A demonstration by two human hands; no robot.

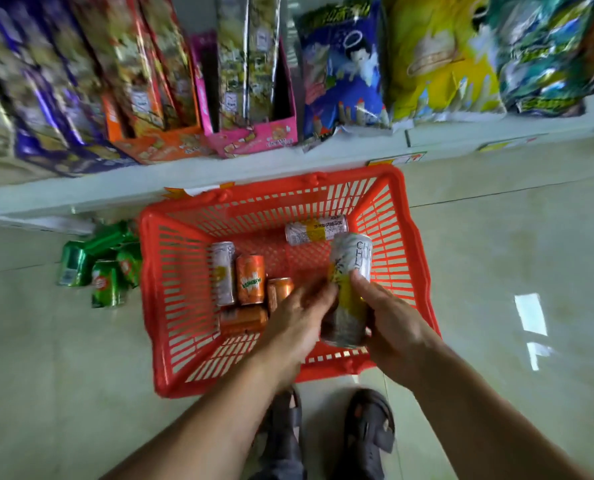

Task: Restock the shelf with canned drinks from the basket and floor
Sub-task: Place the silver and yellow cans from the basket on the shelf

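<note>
Head cam looking down: right hand [392, 327] is wrapped around a tall white-and-yellow can [349, 289] over the red basket [170, 306], left hand [300, 320] touching it with loose fingers. More cans lie in the basket, and green cans [98, 268] are on the floor beside it.

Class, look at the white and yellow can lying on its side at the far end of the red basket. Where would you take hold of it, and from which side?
Grip the white and yellow can around its middle, coming straight down from above. It lies on its side on the basket floor, apart from the other cans, so its curved sides are exposed, with free floor in front and behind for fingers and thumb.
</note>
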